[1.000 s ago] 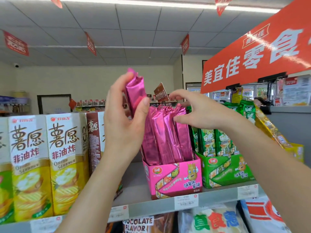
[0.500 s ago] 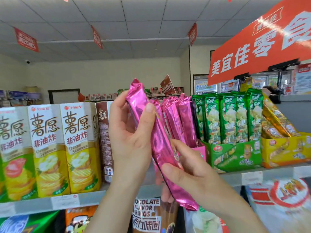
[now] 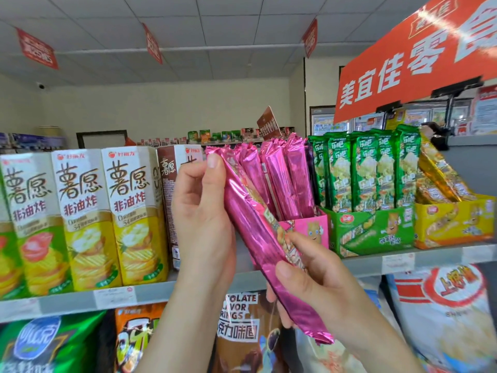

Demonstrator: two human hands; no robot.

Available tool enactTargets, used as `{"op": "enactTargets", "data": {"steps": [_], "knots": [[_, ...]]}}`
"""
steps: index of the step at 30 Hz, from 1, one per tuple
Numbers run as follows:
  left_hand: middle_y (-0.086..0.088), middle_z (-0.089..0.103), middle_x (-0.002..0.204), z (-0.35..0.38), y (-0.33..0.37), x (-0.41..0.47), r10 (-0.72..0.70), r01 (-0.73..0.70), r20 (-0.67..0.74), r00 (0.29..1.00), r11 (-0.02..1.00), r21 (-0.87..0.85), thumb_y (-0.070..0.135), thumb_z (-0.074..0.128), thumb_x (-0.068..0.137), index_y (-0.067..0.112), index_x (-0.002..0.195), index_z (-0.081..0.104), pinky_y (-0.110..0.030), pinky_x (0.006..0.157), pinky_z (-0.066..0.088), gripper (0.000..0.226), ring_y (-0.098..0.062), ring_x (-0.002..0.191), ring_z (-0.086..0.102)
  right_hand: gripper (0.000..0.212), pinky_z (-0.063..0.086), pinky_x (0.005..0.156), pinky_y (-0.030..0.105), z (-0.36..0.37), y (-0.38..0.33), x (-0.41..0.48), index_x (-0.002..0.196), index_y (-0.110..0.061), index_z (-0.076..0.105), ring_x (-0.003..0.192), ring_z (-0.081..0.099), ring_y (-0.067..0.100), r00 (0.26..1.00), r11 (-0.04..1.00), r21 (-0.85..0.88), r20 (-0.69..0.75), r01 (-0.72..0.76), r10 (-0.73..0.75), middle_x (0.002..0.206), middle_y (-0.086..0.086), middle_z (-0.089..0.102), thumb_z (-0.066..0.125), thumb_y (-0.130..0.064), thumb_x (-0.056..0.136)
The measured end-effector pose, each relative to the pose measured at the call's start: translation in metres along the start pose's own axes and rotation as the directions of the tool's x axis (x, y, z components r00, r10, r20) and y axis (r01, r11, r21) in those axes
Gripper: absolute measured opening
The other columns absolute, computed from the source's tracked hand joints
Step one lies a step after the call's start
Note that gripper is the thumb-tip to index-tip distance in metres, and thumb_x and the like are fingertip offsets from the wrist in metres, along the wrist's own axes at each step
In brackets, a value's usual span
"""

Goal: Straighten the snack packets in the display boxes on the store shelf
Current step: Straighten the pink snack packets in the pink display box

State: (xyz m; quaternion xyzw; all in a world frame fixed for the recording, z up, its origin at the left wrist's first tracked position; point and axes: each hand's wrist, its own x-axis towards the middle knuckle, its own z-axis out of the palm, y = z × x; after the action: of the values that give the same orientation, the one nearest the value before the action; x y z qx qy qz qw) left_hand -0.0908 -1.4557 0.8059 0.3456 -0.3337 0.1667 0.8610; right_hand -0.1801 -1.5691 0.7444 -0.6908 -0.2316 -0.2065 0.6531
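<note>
A: Start wide: the store shelf [image 3: 376, 263] carries three display boxes side by side, the pink box [image 3: 309, 230], the green box [image 3: 371, 232] and the yellow box [image 3: 454, 224].

B: And the tall cartons [image 3: 80, 219] on the left?

A: Four cream ones show, plus a brown one behind the left hand [image 3: 201, 224]. They stand straight, nothing to fix there by my reckoning.

B: Progress?

A: Green looks tidy: five green packets [image 3: 365, 170] upright in front. The yellow packets [image 3: 441, 173] lean hard; I can't count them. The pink box holds about four upright packets [image 3: 279, 176].

B: And the loose one?

A: One pink packet [image 3: 258, 238] is out of its box, held slantwise before the shelf. The left grip pinches its top; the right hand [image 3: 322, 286] clamps its lower half. It needs reseating yet.
</note>
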Motion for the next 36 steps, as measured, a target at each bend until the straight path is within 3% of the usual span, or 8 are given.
{"op": "enactTargets", "data": {"steps": [2, 6, 9, 14, 21, 30, 33, 36], "knots": [[-0.004, 0.054, 0.081, 0.002, 0.0, -0.002, -0.016, 0.017, 0.013, 1.0, 0.999, -0.041, 0.037, 0.062, 0.086, 0.022, 0.079, 0.056, -0.039, 0.074, 0.04, 0.018, -0.018, 0.075, 0.047, 0.033, 0.052, 0.056, 0.018, 0.003, -0.001, -0.005, 0.103, -0.054, 0.068, 0.062, 0.068, 0.006, 0.996, 0.991, 0.101, 0.035, -0.087, 0.084, 0.081, -0.014, 0.074, 0.08, -0.047, 0.072], [-0.001, 0.067, 0.089, 0.001, -0.002, -0.007, -0.11, 0.117, 0.09, 0.99, 0.99, -0.084, 0.031, 0.07, 0.076, 0.009, 0.114, 0.056, -0.03, 0.071, 0.054, 0.046, -0.012, 0.075, 0.062, 0.035, 0.049, 0.064, 0.01, 0.007, 0.001, -0.01, 0.105, -0.039, 0.066, 0.067, 0.066, -0.008, 0.992, 0.991, 0.112, -0.092, -0.075, 0.085, 0.09, -0.019, 0.074, 0.076, -0.042, 0.072], [-0.001, 0.072, 0.094, -0.002, -0.006, -0.014, -0.222, 0.231, 0.196, 0.955, 0.973, -0.023, 0.024, 0.08, 0.069, 0.01, 0.133, 0.048, -0.029, 0.067, 0.057, 0.073, -0.013, 0.077, 0.068, 0.046, 0.049, 0.059, 0.028, 0.009, 0.002, -0.012, 0.101, -0.036, 0.064, 0.047, 0.06, 0.01, 0.983, 0.989, 0.123, -0.149, -0.084, 0.102, 0.073, 0.007, 0.068, 0.077, -0.058, 0.063], [-0.001, 0.073, 0.089, -0.008, -0.02, -0.045, -0.278, 0.259, 0.344, 0.897, 0.961, 0.102, 0.027, 0.081, 0.066, 0.026, 0.106, 0.067, -0.033, 0.064, 0.053, 0.043, -0.018, 0.073, 0.066, 0.084, 0.042, 0.04, 0.023, 0.012, 0.004, -0.009, 0.112, -0.02, 0.055, 0.034, 0.05, 0.023, 0.951, 0.981, 0.186, -0.288, -0.057, 0.11, 0.061, 0.025, 0.055, 0.081, -0.07, 0.05], [-0.01, 0.075, 0.094, -0.018, -0.019, -0.056, -0.302, 0.279, 0.344, 0.889, 0.953, 0.116, 0.024, 0.077, 0.078, 0.023, 0.11, 0.068, -0.032, 0.06, 0.058, 0.033, -0.021, 0.074, 0.069, 0.037, 0.047, 0.041, 0.024, 0.013, 0.004, -0.012, 0.09, -0.031, 0.06, 0.04, 0.058, 0.022, 0.936, 0.999, 0.034, -0.35, -0.017, 0.028, 0.062, 0.007, 0.065, 0.076, -0.05, 0.063], [-0.022, 0.07, 0.106, -0.015, -0.015, -0.048, -0.366, 0.368, 0.257, 0.894, 0.929, 0.04, 0.022, 0.061, 0.084, 0.011, 0.117, 0.064, -0.055, 0.089, 0.046, 0.035, -0.034, 0.093, 0.061, 0.057, 0.047, 0.041, 0.025, 0.01, 0.017, -0.03, 0.125, -0.013, 0.061, 0.055, 0.064, 0.026, 0.967, 0.784, 0.569, 0.094, -0.248, 0.237, 0.083, 0.025, 0.066, 0.058, -0.055, 0.088], [-0.03, 0.063, 0.118, -0.015, -0.016, -0.049, -0.408, 0.423, 0.234, 0.882, 0.906, -0.012, 0.02, 0.051, 0.085, 0.008, 0.117, 0.064, -0.064, 0.1, 0.038, 0.036, -0.04, 0.105, 0.057, 0.057, 0.044, 0.039, 0.025, 0.011, 0.024, -0.031, 0.109, -0.006, 0.069, 0.051, 0.058, 0.023, 0.963, 0.692, 0.68, 0.084, -0.242, 0.254, 0.074, 0.02, 0.061, 0.056, -0.055, 0.082], [-0.03, 0.061, 0.119, -0.017, -0.015, -0.05, -0.423, 0.422, 0.233, 0.876, 0.905, 0.057, 0.027, 0.052, 0.086, 0.01, 0.113, 0.065, -0.048, 0.091, 0.042, 0.034, -0.033, 0.102, 0.056, 0.049, 0.042, 0.039, 0.025, 0.011, 0.027, -0.032, 0.101, -0.004, 0.073, 0.05, 0.055, 0.021, 0.963, 0.718, 0.677, -0.052, -0.162, 0.265, 0.07, 0.019, 0.058, 0.061, -0.045, 0.078]]}}
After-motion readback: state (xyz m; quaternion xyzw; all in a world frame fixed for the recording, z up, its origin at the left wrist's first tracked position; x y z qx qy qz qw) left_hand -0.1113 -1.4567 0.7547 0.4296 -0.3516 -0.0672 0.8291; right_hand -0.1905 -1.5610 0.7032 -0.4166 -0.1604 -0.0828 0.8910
